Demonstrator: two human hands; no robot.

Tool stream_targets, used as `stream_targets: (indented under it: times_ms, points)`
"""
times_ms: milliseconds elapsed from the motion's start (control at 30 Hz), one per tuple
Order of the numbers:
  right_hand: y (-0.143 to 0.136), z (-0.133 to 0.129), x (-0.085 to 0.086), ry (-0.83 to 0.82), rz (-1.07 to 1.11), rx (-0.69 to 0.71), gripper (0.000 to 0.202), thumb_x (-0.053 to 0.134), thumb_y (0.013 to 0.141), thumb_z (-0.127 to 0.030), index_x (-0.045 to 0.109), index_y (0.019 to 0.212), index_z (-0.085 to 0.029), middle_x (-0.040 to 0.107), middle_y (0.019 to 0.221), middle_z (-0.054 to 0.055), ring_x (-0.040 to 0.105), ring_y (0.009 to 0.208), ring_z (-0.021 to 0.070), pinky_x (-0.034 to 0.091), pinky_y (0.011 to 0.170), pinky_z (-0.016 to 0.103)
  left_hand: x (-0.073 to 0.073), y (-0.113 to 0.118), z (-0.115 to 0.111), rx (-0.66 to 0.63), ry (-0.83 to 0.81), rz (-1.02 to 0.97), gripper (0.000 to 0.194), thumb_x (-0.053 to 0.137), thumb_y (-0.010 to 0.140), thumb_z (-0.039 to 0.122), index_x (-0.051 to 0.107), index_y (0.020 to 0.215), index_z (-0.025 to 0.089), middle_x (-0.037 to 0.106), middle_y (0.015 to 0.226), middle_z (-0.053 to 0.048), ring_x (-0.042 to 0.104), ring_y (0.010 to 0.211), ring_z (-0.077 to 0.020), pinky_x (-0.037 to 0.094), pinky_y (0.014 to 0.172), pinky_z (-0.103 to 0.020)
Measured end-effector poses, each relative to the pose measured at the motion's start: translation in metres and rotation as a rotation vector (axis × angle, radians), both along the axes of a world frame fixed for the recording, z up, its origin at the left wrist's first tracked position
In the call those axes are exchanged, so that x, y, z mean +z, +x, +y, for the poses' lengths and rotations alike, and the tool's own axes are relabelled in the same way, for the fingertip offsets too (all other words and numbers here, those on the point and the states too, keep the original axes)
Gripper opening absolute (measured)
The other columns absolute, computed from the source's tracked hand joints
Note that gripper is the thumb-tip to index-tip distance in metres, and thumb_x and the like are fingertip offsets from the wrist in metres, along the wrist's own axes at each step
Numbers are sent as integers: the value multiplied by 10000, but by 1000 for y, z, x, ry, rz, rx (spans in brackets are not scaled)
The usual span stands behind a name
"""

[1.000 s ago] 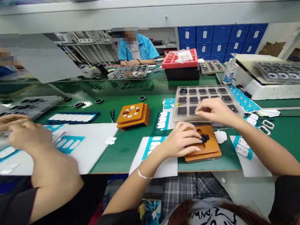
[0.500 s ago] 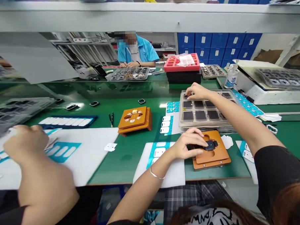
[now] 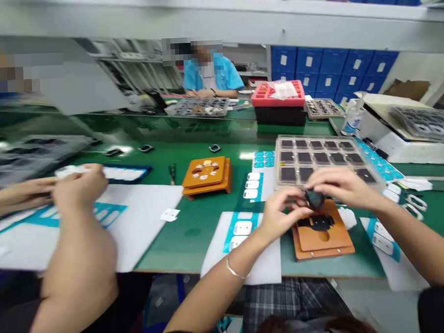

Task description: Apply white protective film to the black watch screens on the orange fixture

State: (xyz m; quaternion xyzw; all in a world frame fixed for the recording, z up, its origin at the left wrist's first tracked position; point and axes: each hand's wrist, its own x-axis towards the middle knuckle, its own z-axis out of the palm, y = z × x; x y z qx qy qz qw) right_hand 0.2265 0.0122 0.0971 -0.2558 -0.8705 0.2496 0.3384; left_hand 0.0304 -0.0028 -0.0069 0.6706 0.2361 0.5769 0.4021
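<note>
A small dark rounded piece (image 3: 314, 200), much like a watch case, is held up between my two hands. My left hand (image 3: 283, 214) is closed at its left side, with thumb and fingertips against it. From the right my right hand (image 3: 341, 187) pinches its upper edge. Just beneath lies an orange fixture block (image 3: 326, 241) with a black flat part (image 3: 322, 222) seated in its recess. Behind my hands stands a clear compartment tray (image 3: 278, 159) with dark squares in its cells, its front partly hidden by my right hand.
A second orange fixture (image 3: 207, 172) stands left of centre. White foam sheets (image 3: 146, 214) carry blue-backed stickers (image 3: 243, 228). A co-worker's hand (image 3: 78, 190) works at far left; another person (image 3: 212, 73) sits opposite. A shelf beam (image 3: 215, 19) crosses overhead.
My right hand has come from the tray's far left corner down to my left hand, bringing the dark piece. My left hand has lifted off the black part in the fixture.
</note>
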Motion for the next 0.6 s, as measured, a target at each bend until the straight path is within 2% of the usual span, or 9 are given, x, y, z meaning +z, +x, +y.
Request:
stream_targets:
  times_ms: [67,167,267,467,600]
  points:
    - [-1,-16,-20,37,100,-54,146,611,943,-285,752,973,-265,762,913,43,717,845,186,603,773,329,0,2,-3,-22,85,112,331,747,815,471,650,810,154,697,755,-52,660,650,-140,566,618,-255]
    - [-2,-23,-49,37,304,-210,42,704,882,-289,730,915,-280,737,898,51,719,854,195,611,718,287,0,4,-3,-5,194,165,362,707,843,498,652,735,157,716,737,-77,673,683,-169,570,669,-290]
    - [2,-27,-65,-3,353,-263,70,735,853,-324,717,910,-288,729,942,70,727,869,214,622,687,284,-3,6,0,18,261,148,366,694,851,507,655,744,159,725,743,-91,683,694,-180,570,680,-302]
    - [7,-40,-71,-17,201,-291,131,764,819,-389,743,888,-280,752,1071,107,730,990,274,629,825,383,-7,4,0,-16,334,216,302,657,902,422,657,741,166,731,759,-95,708,765,-198,586,762,-346]
    - [4,-46,-67,-60,230,-276,166,757,830,-375,728,945,-259,747,1100,109,730,985,258,638,744,355,2,0,-3,-37,390,261,184,676,901,311,686,804,155,741,817,-103,701,804,-198,584,775,-360]
